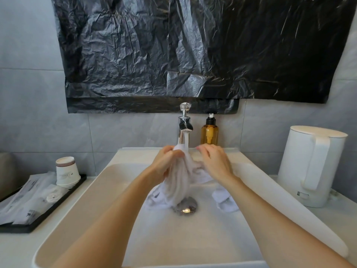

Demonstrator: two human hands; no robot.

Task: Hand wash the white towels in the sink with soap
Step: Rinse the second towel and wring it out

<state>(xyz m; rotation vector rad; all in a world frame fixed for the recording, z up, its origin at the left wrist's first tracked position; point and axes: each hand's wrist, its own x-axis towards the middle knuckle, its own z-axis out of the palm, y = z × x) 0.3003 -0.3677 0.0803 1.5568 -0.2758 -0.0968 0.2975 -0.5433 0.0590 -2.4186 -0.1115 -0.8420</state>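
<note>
Nothing reads clearly: the print on the cups (66,171) and packets (29,200), at nine o'clock, is blurred.

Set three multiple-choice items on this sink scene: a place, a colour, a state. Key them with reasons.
1. The soap bottle stands: A. right of the tap, by the wall; B. on the tray; C. in the basin.
2. The kettle is: A. black; B. white; C. red.
3. The tap is: A. off; B. wrapped in plastic; C. running onto the white towel.
Key: 1 A, it stands beside the tap at the tiles; 2 B, body and lid are white; 3 C, a stream falls from the spout onto the towel the left hand grips.
</note>
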